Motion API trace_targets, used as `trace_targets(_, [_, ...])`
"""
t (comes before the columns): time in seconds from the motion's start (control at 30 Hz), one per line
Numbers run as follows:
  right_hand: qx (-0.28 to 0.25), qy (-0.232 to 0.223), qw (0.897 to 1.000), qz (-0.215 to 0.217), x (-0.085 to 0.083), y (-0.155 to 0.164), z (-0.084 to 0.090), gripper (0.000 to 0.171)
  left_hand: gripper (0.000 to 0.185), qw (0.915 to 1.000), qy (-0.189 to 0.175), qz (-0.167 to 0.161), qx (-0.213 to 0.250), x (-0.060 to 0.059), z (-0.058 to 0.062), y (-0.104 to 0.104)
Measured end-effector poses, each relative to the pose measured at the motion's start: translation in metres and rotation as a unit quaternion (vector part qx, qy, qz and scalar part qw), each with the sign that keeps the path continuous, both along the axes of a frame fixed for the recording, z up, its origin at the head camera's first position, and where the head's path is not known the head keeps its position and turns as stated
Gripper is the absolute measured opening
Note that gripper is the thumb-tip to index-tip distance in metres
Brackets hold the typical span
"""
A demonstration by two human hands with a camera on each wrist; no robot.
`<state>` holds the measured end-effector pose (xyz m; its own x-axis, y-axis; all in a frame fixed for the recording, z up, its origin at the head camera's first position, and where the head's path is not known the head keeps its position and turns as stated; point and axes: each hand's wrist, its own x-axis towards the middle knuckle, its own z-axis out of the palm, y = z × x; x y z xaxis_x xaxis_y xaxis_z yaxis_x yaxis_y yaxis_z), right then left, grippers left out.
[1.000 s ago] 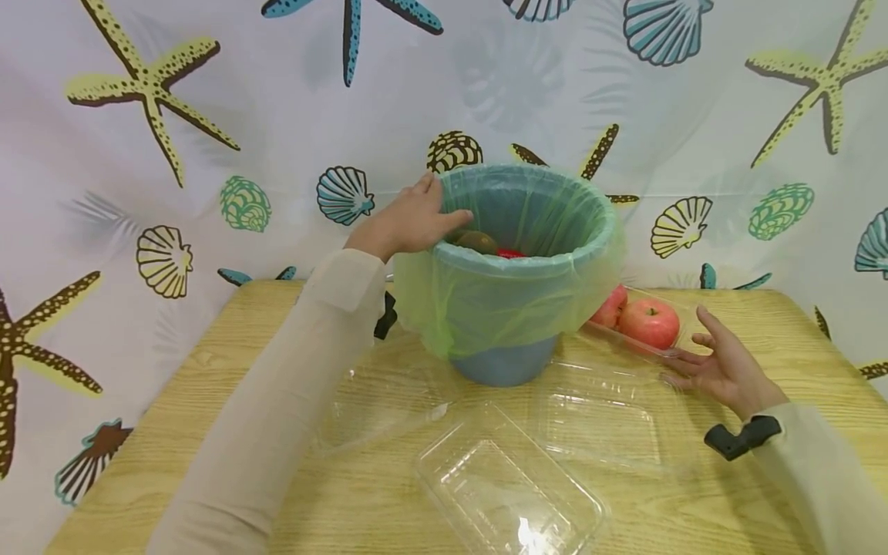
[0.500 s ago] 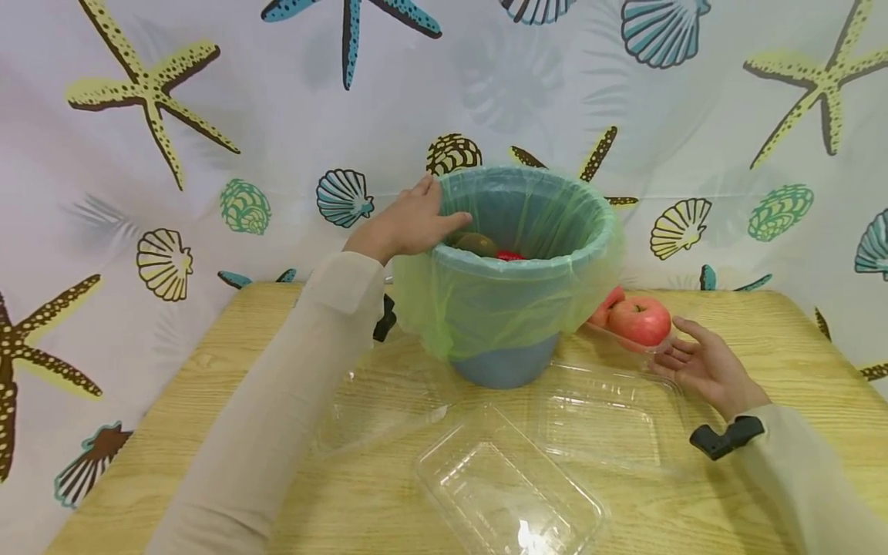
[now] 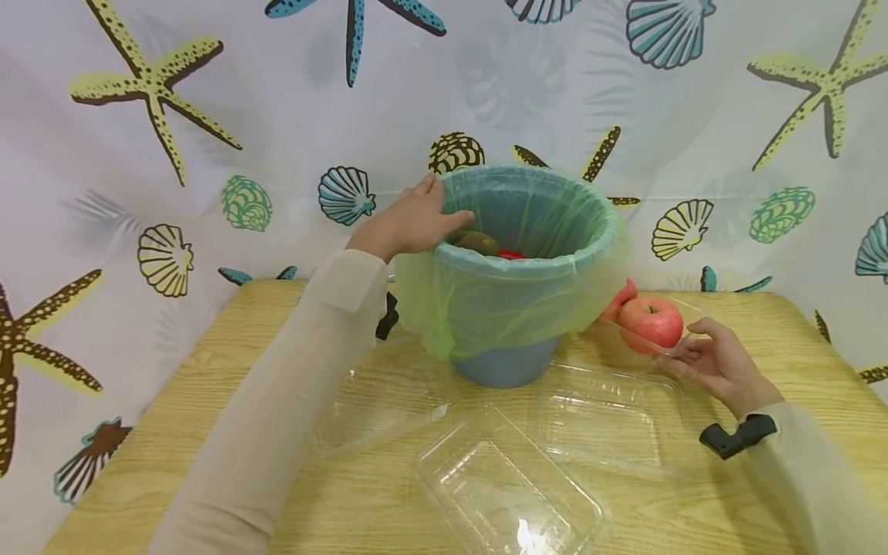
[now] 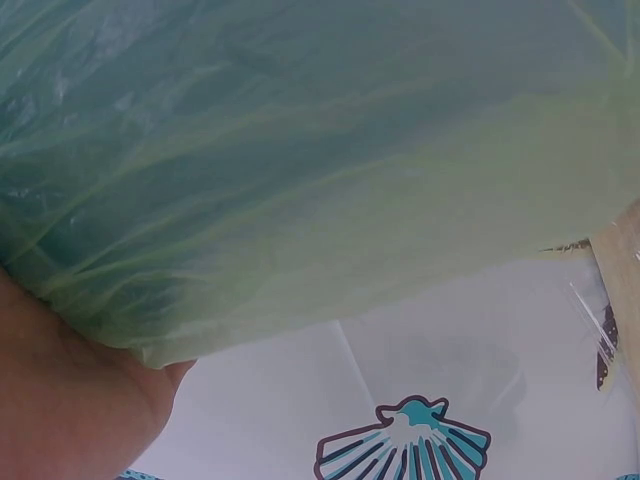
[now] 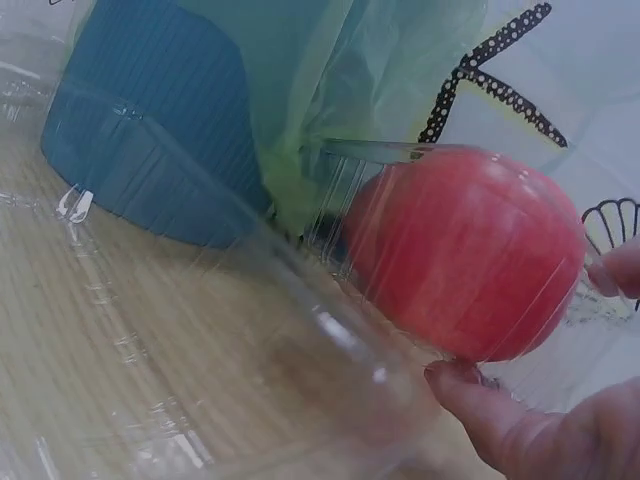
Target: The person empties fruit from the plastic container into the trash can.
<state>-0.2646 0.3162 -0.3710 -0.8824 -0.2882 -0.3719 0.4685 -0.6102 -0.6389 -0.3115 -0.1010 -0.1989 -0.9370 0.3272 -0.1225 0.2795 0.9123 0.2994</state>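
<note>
A blue bin (image 3: 502, 362) stands upright on the table, lined with a thin yellow-green bag (image 3: 513, 308) folded over its rim. My left hand (image 3: 405, 220) grips the bin's left rim, thumb over the inner side. At the bin's right, my right hand (image 3: 724, 370) holds the near right corner of a clear plastic tray (image 3: 683, 308). In that tray sits a red apple (image 3: 650, 324), which fills much of the right wrist view (image 5: 470, 255). Beside it a second red item (image 3: 613, 304) is partly hidden by the bag.
Inside the bin lie a brownish-green round item (image 3: 477, 243) and something red (image 3: 512, 254). Clear plastic trays rest on the wooden table (image 3: 361, 501): one at the front (image 3: 509, 493), one at right (image 3: 603, 424), one at left (image 3: 388, 401). A patterned curtain (image 3: 291, 92) hangs behind.
The tray and apple shift left toward the bin with my right hand, then back slightly right. My fingers have closed in on the tray's corner. The left hand stays on the rim.
</note>
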Motion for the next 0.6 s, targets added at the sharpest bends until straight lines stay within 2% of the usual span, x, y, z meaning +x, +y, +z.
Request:
trace_targets(0.2, [0.014, 0.024, 0.999, -0.018, -0.001, 0.011, 0.018, 0.028, 0.081, 1.0000, 0.002, 0.000, 0.001, 0.001, 0.001, -0.001])
trace_targets(0.37, [-0.015, 0.032, 0.999, -0.033, -0.001, 0.026, 0.029, 0.039, 0.082, 1.0000, -0.003, 0.001, 0.002, 0.001, 0.001, -0.002])
trace_targets(0.47, [-0.035, 0.020, 0.998, -0.040, -0.003, 0.036, 0.035, 0.056, 0.082, 1.0000, -0.003, 0.002, 0.002, 0.001, 0.001, -0.002])
trace_targets(0.6, [-0.034, 0.016, 0.998, -0.046, -0.004, 0.045, 0.047, 0.076, 0.082, 1.0000, -0.002, 0.000, 0.003, 0.000, 0.000, -0.001])
